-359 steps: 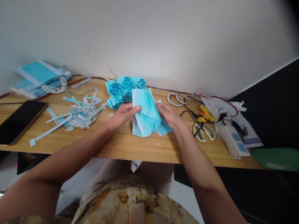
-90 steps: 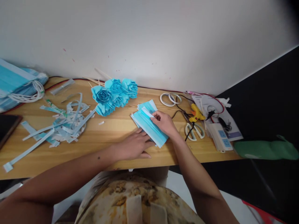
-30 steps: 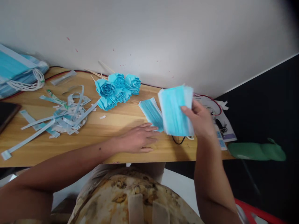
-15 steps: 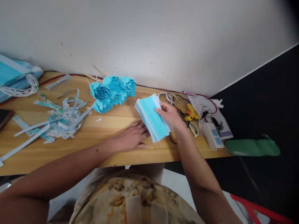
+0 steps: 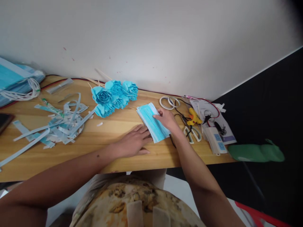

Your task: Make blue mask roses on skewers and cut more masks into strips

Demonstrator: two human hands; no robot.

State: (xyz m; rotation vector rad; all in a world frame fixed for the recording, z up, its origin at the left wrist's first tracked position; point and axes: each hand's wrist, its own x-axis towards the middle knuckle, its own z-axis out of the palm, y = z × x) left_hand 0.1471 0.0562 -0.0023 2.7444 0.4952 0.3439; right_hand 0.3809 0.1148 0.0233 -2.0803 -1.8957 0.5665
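Observation:
A small stack of blue face masks [image 5: 151,123] lies flat on the wooden table [image 5: 106,148], near its front edge. My right hand [image 5: 165,118] rests on top of the stack, fingers bent and pressing on it. My left hand [image 5: 133,142] lies flat on the table with fingers stretched out, its fingertips touching the stack's left edge. A bunch of blue roses made from masks [image 5: 113,96] lies behind the stack, toward the wall.
Cut mask strips [image 5: 56,121] are scattered at the left, with a pile of whole masks [image 5: 16,83] at the far left. Tape rolls [image 5: 169,101], a yellow glue gun [image 5: 194,116], scissors [image 5: 193,132] and a power strip [image 5: 215,143] crowd the right end.
My right hand had lifted several masks off the table; it has brought them back down onto the stack. My left hand stayed flat beside it.

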